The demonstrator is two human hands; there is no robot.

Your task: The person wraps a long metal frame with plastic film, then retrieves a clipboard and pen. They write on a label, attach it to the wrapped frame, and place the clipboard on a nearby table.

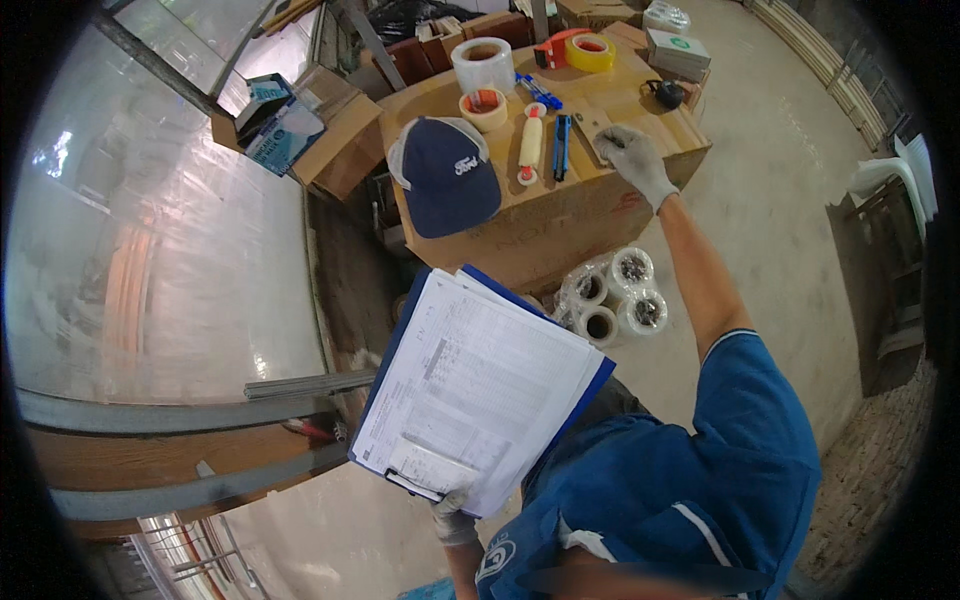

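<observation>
My left hand [454,518], in a pale glove, grips the lower edge of a blue clipboard [606,372] beside its metal clip. A stack of printed sheets [480,370] lies on the clipboard, held slantwise in front of me. Farther off, my gloved right hand [638,162] is over the top of a large cardboard box [560,225]. Its curled fingers close at the edge of a flat brown rectangular piece [588,125]; the fingertips are partly hidden. Left of this piece lie a blue utility knife [561,148] and a small roller [531,145] with red-and-white ends.
On the box are a navy cap [450,185], tape rolls [484,108], a red tape dispenser with yellow tape [588,52], and a black round item [664,94]. Wrapped film rolls [610,295] stand on the floor. Open cartons [335,135] and a metal rail [180,410] are left.
</observation>
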